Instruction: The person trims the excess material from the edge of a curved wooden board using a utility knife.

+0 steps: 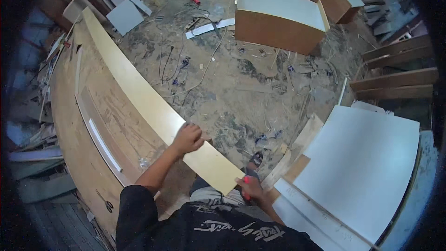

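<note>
A long pale cream board (139, 88) runs from the far left down to my waist, lying along the edge of a wooden workbench (79, 130). My left hand (186, 138) rests on the board's top, fingers curled over its right edge. At the board's near end, my right hand (249, 187) grips the corner and also holds a small red object, too hidden to identify.
White panels (367, 167) are stacked at the right. Two brown cabinets with white tops (278, 16) stand on the dusty floor ahead, among cables and scraps. Wooden planks (399, 69) lean at far right. Scissors (108, 204) lie on the bench. Another person stands behind the cabinets.
</note>
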A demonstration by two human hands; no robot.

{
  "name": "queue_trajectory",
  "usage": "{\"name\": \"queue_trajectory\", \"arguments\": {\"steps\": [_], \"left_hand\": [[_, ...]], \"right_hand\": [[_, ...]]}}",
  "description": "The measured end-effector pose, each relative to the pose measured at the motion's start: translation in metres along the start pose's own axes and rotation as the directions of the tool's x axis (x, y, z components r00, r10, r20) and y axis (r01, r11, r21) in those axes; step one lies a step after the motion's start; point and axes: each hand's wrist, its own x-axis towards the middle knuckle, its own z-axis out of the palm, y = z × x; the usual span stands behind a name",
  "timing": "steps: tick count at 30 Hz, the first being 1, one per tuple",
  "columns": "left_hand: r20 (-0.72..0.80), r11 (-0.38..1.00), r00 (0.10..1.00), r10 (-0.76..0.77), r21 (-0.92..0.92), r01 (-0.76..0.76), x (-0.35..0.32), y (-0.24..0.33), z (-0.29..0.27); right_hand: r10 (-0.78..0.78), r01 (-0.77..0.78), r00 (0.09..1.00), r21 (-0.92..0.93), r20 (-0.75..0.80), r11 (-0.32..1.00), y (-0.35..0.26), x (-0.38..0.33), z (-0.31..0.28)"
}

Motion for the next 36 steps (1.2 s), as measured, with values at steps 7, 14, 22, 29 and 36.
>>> {"name": "queue_trajectory", "arguments": {"steps": [7,14,22,29,36], "left_hand": [[-0.211,0.968,0.966,-0.150,0.165,0.186,-0.001,0.016,-0.011],[-0.306,0.846,0.846,-0.437,0.178,0.502,-0.001,0.019,-0.001],[-0.434,0.384,0.354,-0.828,0.020,0.923,0.021,0.002,0.017],[-0.603,-0.035,-0.069,-0.794,-0.069,0.997,0.033,-0.061,0.017],[-0.656,-0.113,-0.137,-0.742,-0.079,0.990,0.026,-0.095,0.011]], "right_hand": [[0.092,-0.135,0.964,0.161,0.249,0.978,-0.005,0.016,-0.024],[0.037,0.001,0.986,-0.231,0.160,0.973,0.048,0.067,-0.113],[0.420,-0.264,0.908,-0.765,0.009,0.587,0.129,0.153,-0.315],[0.693,-0.714,0.700,-0.173,-0.171,0.679,0.100,0.097,-0.395],[0.572,-0.590,0.803,-0.358,-0.167,0.724,0.022,0.154,-0.363]]}}
